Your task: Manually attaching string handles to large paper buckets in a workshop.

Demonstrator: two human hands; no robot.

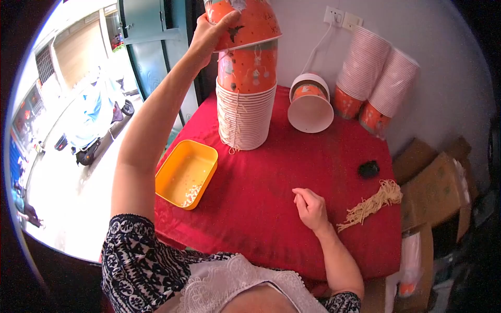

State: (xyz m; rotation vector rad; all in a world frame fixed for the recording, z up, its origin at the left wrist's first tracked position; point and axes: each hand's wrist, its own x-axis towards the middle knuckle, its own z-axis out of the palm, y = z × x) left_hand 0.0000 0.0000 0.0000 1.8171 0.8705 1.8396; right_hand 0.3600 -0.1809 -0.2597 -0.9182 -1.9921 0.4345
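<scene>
From the head camera, my left hand (209, 36) is raised high over the red tablecloth (271, 182), fingers curled around the rim of an orange paper bowl (245, 21) held upside down and tilted. It sits just above the tall stack of upturned paper bowls (245, 99), touching or nearly touching the top one; I cannot tell which. A string (236, 120) hangs down the stack's side. My right hand (311, 208) rests on the cloth, fingers loosely folded in, holding nothing.

To my left an orange plastic tray (186, 173) hangs over the table edge with a few pale bits in it. Behind the stack one bowl lies on its side (310, 103), and two more leaning stacks (376, 83) stand against the wall. A bundle of pale strings (371, 204) and a small black object (369, 169) lie to my right.

I judge I am at the top bowl, either lifting it off or seating it. The next move calls for keeping the rim level so the tall stack does not tip.
</scene>
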